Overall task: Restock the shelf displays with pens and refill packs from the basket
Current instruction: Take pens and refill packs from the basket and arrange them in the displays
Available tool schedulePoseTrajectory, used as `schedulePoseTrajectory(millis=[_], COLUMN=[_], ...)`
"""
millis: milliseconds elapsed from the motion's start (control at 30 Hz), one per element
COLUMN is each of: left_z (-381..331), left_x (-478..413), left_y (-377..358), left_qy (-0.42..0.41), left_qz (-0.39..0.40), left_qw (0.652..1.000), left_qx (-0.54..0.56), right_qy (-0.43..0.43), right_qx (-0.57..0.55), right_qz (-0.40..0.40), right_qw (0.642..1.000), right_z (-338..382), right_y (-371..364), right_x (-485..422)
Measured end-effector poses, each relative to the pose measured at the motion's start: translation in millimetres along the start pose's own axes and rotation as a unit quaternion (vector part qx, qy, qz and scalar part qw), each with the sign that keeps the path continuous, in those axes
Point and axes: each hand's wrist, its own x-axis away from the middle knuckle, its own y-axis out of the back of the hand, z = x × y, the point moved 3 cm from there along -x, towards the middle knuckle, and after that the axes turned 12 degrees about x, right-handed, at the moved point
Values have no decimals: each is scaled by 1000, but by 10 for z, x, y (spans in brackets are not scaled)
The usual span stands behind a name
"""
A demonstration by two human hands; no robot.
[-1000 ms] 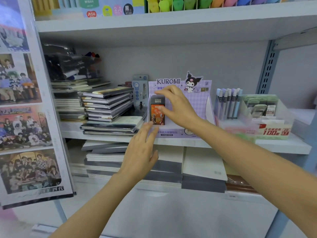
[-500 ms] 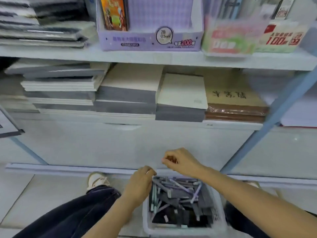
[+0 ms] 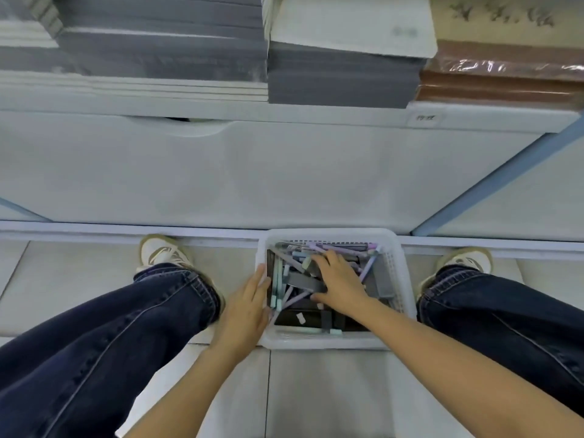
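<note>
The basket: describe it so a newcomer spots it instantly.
Find the white shelf base panel; on the tiled floor before it, between the person's two shoes, sits the basket. It alone is a white slotted plastic tub, full of pastel pens and dark packs.

grey paper stacks beside a brown stack (plastic-wrapped); tiled floor.

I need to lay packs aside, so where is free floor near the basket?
Bare floor tiles lie on the near side of the basket, between the forearms. A narrower strip lies between the basket and the left shoe. Inside the basket is crowded: pens, packs, right hand.
</note>
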Motion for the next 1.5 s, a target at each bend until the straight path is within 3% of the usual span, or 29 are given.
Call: schedulePoseTrajectory(millis=[400,533,633,700,767,833,900,1033,1100,1167,1300,1367,1500], left_z=[68,29,-78,-201,-339,-485,-549,-337,-138,52,222,248,259], left_x=[-23,-22,-45,-92,-161,-210,-215,-146,-122,-109,-114,-122,-147], left_y=[-74,-23,83,173,210,168,115,72,84,96,65,44,40], left_qy=[8,8,-5,-11,45,110,128,163,183,212,252,259,256], left_qz=[-28,-24,-63,-101,-54,55,105,47,-14,-72,-110,-112,-112], left_qw=[999,999,997,987,949,862,808,810,818,822,810,800,790], left_qx=[32,32,50,128,307,492,565,561,546,524,518,530,546], right_qy=[42,30,-10,-18,7,39,69,-1,-22,16,8,3,11], right_qx=[-26,-130,-242,-352,-430,-439,-446,-427,-308,-159,-49,-62,-236], right_qz=[2,-10,-39,-11,25,46,65,22,26,84,104,83,27], right_qw=[999,991,969,936,902,897,890,904,951,984,993,995,971], right_z=[-51,-123,-204,-186,-88,44,164,95,-13,-46,-85,-74,203], right_y=[-48,159,422,585,697,754,747,555,372,146,-18,16,122], right_x=[88,103,86,93,97,91,91,77,102,155,153,95,-80])
